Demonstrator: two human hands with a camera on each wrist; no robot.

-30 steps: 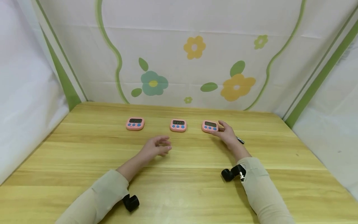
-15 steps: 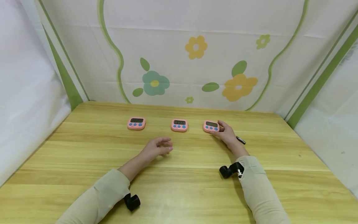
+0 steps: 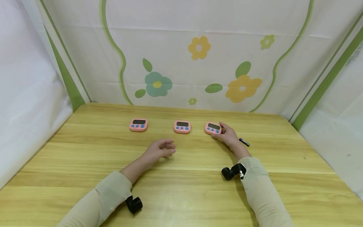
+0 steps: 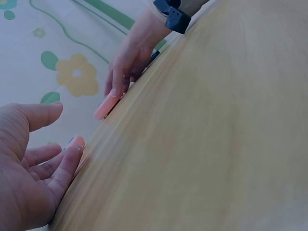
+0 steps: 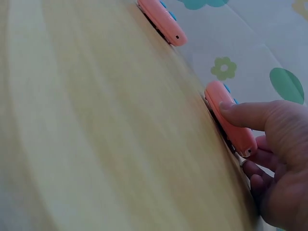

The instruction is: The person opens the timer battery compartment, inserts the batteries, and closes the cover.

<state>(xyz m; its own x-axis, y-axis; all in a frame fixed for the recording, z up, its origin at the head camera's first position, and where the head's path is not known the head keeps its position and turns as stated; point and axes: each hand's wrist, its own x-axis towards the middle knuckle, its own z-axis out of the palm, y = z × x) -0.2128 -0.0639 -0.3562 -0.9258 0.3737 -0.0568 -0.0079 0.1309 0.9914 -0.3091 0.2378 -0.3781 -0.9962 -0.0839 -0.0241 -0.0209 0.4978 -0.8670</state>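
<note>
Three pink digital timers with blue buttons lie in a row towards the back of the table. My right hand (image 3: 227, 135) grips the right timer (image 3: 213, 128) by its right side; its screen looks blank. In the right wrist view the thumb presses along the near edge of this timer (image 5: 231, 120), other fingers behind it. The middle timer (image 3: 182, 127) shows dark digits, and the left timer (image 3: 138, 125) has a dark screen. My left hand (image 3: 157, 151) hovers in front of the middle timer, fingers loosely bent and holding nothing.
A slim black-and-silver battery (image 3: 244, 142) lies just right of my right hand. The wooden table (image 3: 181, 189) ends at a white cloth backdrop (image 3: 170, 47) with printed flowers; white cloth also hangs at both sides.
My right hand has shifted slightly left with the right timer, and more of the battery shows beside the wrist. The left hand has stayed in place.
</note>
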